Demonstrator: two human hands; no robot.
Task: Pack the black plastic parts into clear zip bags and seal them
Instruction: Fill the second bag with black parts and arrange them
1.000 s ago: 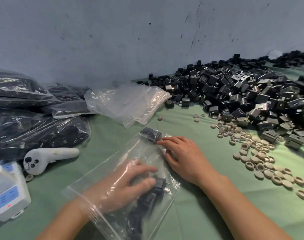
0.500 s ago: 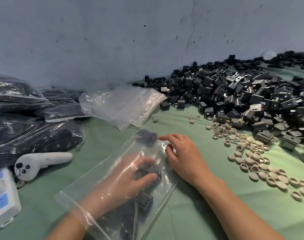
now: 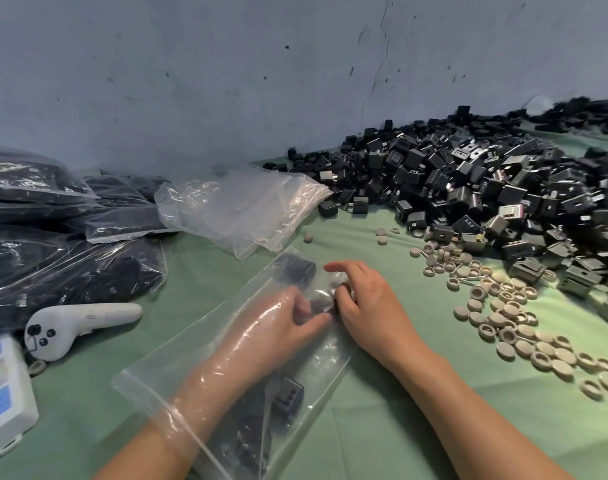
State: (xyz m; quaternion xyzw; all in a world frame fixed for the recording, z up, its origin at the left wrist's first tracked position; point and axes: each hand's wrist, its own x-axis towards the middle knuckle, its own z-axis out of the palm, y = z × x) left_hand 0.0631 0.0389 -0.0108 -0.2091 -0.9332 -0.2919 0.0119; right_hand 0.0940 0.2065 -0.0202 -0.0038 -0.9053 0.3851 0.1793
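Blur and glare on the zip bag [image 3: 171, 379] hide what the left hand [image 3: 278, 329] and right hand [image 3: 373, 310] grip.

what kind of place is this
Probably a small factory or workshop packing bench. A big loose heap of black plastic parts lies on a green-covered table, filled zip bags are stacked at the left, and the left hand is inside a clear zip bag with a few parts in it.

A small packing workshop: a loose heap of black plastic parts [image 3: 486, 188] covers a work surface spread with green cloth [image 3: 382, 427], beige round caps [image 3: 503, 313] lie scattered beside it, filled zip bags [image 3: 53, 265] stack up at the left near empty clear bags [image 3: 240, 209], against a bare, cracked blue-grey wall [image 3: 226, 81]
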